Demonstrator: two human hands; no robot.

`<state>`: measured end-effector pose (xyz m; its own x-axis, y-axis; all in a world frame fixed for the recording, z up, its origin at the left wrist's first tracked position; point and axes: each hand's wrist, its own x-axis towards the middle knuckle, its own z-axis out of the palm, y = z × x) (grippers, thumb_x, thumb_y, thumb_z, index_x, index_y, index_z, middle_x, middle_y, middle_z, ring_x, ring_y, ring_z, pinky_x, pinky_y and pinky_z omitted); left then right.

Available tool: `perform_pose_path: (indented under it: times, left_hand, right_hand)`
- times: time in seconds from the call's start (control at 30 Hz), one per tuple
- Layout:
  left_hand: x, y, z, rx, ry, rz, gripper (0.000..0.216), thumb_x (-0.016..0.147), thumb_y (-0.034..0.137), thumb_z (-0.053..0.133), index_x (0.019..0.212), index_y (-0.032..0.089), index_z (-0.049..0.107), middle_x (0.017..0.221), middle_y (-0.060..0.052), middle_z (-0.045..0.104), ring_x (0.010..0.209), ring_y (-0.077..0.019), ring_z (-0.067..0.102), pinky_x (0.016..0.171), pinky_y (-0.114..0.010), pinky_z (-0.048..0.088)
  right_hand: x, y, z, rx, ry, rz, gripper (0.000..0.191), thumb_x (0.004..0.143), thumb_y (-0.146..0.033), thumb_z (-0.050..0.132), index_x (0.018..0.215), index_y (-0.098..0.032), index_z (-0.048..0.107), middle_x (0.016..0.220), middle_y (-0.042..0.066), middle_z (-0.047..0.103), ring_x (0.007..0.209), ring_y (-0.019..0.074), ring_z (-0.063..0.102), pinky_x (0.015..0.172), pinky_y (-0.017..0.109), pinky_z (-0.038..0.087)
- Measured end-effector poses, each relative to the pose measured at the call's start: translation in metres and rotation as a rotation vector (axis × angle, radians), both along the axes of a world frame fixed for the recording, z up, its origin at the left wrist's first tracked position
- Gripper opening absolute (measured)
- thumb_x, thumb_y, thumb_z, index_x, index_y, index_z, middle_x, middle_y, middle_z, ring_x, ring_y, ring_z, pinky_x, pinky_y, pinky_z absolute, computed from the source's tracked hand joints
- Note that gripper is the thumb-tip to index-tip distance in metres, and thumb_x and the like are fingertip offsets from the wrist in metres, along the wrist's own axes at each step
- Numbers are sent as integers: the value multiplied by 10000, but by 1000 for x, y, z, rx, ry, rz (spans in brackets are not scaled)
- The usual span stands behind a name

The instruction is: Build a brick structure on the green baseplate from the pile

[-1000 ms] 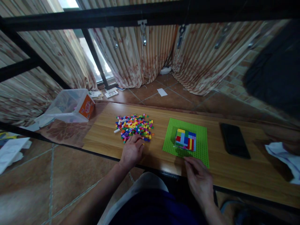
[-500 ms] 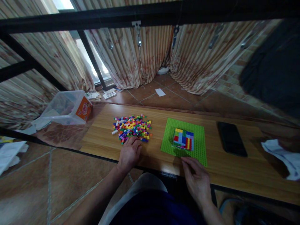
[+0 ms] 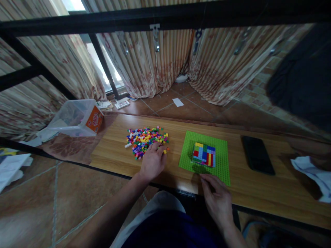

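My left hand (image 3: 154, 161) is over the right front part of a pile of small coloured toy bricks (image 3: 143, 135). Its fingers are bent and a little apart, their tips among the bricks and partly hidden; I see nothing held. My right hand (image 3: 217, 194) is at the front edge of a green baseplate (image 3: 221, 144), thumb and forefinger pinched together. Anything between those fingertips is too small to make out. On the baseplate sits a flat block of built-up bricks (image 3: 204, 154) in yellow, red, blue and green.
A black phone (image 3: 258, 155) lies right of the baseplate on the wooden table (image 3: 108, 148), with crumpled white paper (image 3: 314, 175) beyond it. A clear plastic bin (image 3: 74, 125) stands to the left. A dark metal bar (image 3: 176, 22) crosses above the table.
My left hand has moved right and slightly forward across the pile, toward its right edge. My right hand stays pinched by the baseplate. The view has shifted a little.
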<state>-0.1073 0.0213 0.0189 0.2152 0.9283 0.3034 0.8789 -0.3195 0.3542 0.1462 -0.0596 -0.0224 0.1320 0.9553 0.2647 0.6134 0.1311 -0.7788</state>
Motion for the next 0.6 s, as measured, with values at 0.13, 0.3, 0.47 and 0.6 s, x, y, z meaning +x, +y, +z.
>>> perform_pose_path:
  times: [0.13,0.3,0.47,0.6]
  left_hand:
    - [7,9,0,-38,87,9,167,857,137,535,964,166,660,1116,-109,591,1004,-245,569,910,-408,507]
    - [7,10,-2,-45,118,12,141,859,126,529,926,168,645,1092,-100,598,998,-239,561,920,-401,492]
    - [10,11,-2,-33,149,15,147,870,114,512,946,165,627,1085,-98,610,998,-237,564,923,-389,483]
    - [11,12,-3,-16,190,0,156,880,90,485,920,160,618,1011,-93,635,966,-239,571,893,-373,479]
  right_hand:
    - [1,-1,0,-3,-3,-3,235,899,-386,560,969,-242,731,986,55,722,937,219,656,879,403,487]
    - [1,-1,0,-4,-4,19,216,906,-358,555,971,-243,726,976,49,721,917,211,657,867,396,480]
    - [1,-1,1,-4,8,18,198,904,-346,562,974,-255,724,975,42,719,913,209,656,858,392,481]
    - [0,-1,2,-1,28,11,196,901,-347,565,971,-259,725,978,43,718,917,211,655,851,390,486]
